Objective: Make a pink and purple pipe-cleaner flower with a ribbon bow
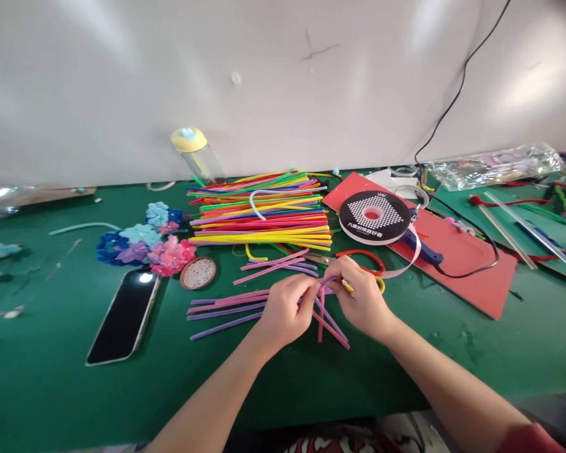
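Observation:
My left hand [287, 308] and my right hand [361, 296] meet at the middle of the table, fingers pinched on a purple pipe cleaner [329, 279] between them. The fingertips hide part of it. Under and beside the hands lie pink and purple pipe cleaners [226, 325], several of them crossing below the fingers. A few more pink pieces [271, 267] rest just beyond. Behind my right hand is a pair of scissors with orange handles [382, 264], partly covered by the hand. A small yellow bit shows by my right fingers; I cannot tell what it is.
A large pile of coloured pipe cleaners [264, 220] lies behind. To the left are fuzzy flowers [141, 236], a dish of beads [198, 273] and a phone [125, 318]. A ribbon spool [396, 223], a glue gun [422, 247] and a red board [481, 283] lie right. A bottle [198, 154] stands behind.

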`<state>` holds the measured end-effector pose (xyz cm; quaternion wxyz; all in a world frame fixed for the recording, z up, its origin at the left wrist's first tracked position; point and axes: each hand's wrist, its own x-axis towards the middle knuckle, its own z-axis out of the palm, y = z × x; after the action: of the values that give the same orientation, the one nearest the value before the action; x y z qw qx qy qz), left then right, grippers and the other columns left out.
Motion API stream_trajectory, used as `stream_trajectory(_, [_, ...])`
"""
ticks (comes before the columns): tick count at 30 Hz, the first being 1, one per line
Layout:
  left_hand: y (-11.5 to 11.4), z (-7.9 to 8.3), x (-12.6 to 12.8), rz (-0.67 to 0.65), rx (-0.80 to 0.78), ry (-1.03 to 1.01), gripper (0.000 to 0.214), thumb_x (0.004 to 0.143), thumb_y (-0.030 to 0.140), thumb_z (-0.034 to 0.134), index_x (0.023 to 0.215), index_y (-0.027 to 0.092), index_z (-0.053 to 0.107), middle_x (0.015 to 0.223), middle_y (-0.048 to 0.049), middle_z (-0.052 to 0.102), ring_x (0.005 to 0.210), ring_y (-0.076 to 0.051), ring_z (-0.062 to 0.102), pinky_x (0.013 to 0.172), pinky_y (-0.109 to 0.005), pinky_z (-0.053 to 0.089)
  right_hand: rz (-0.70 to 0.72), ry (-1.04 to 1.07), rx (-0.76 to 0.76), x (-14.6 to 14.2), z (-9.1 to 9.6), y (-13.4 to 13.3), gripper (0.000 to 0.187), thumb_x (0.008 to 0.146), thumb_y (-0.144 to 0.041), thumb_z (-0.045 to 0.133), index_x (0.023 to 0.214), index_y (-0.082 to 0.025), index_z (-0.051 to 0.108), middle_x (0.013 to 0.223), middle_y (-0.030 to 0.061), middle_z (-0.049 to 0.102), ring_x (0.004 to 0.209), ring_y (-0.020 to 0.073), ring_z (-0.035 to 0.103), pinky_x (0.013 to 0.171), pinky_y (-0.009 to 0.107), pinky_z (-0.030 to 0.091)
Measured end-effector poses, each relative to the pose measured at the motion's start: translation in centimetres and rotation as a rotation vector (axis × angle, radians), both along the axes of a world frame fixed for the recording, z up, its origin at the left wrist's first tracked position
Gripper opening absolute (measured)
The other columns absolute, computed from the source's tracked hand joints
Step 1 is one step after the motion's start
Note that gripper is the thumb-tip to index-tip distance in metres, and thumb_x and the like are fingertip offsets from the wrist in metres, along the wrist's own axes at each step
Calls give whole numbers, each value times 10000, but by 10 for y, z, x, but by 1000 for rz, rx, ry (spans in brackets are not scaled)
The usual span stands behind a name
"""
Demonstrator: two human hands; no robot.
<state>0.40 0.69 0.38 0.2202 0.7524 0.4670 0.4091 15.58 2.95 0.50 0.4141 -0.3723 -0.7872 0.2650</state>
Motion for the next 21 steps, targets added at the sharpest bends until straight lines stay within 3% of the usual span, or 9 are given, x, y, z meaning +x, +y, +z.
stream_trajectory(3, [0, 10, 1, -108, -487, -345, 288, 832, 270, 448, 584, 149, 529, 535, -5, 536, 493, -105, 503, 506, -235, 402, 47, 24, 99, -1, 4, 0, 182, 807, -34, 411, 741, -187, 486, 672, 21, 529, 673, 146, 470, 598, 281, 429])
stream_trajectory(6, [2, 12, 2, -167, -865, -754, 258, 745, 339, 560, 589, 134, 546, 520, 2, 517, 427, -88, 458, 420, -222, 335, 78, 36, 212, -1, 4, 0, 194, 811, -20, 408, 763, -187, 495, 673, 27, 547, 689, 150, 482, 627, 302, 450])
stream_trajectory(9, [3, 10, 4, -226, -1105, -997, 243, 682, 310, 625, 560, 119, 537, 450, 20, 468, 377, -60, 388, 410, -212, 269, 127, 6, 353, 1, 2, 1, 201, 801, -1, 420, 825, -178, 512, 714, 46, 583, 724, 157, 490, 663, 313, 468])
stream_trajectory(12, [4, 11, 4, -297, -1210, -1032, 249, 703, 289, 602, 547, 120, 508, 423, 38, 419, 365, -45, 350, 441, -219, 267, 184, -91, 462, 5, 0, 2, 209, 796, -3, 428, 885, -168, 521, 784, 67, 613, 779, 172, 482, 681, 318, 474])
stream_trajectory(14, [4, 11, 3, -278, -1144, -960, 259, 736, 302, 564, 557, 133, 481, 446, 42, 407, 392, -58, 374, 454, -223, 285, 165, -135, 469, 6, 0, 3, 213, 795, 3, 418, 868, -167, 522, 779, 68, 609, 785, 175, 477, 681, 317, 471])
stream_trajectory(16, [4, 10, 3, -190, -950, -771, 258, 788, 304, 498, 585, 150, 459, 487, 36, 414, 444, -80, 411, 476, -229, 318, 120, -138, 393, 5, 2, 4, 175, 798, -22, 435, 831, -172, 520, 748, 60, 594, 764, 173, 478, 679, 322, 467])
stream_trajectory(18, [3, 7, 2, -64, -628, -463, 233, 827, 271, 440, 622, 160, 458, 545, 18, 456, 501, -99, 442, 507, -237, 350, 80, -128, 235, 3, 3, 4, 88, 799, -98, 494, 831, -174, 525, 752, 56, 587, 747, 172, 490, 670, 322, 467])
stream_trajectory(21, [2, 0, 2, 87, -18, 22, 176, 835, 173, 406, 687, 158, 500, 636, -25, 542, 589, -136, 501, 557, -259, 388, 8, -101, -38, 2, 3, 3, 88, 780, -180, 548, 868, -177, 541, 782, 47, 592, 700, 152, 516, 610, 283, 465])
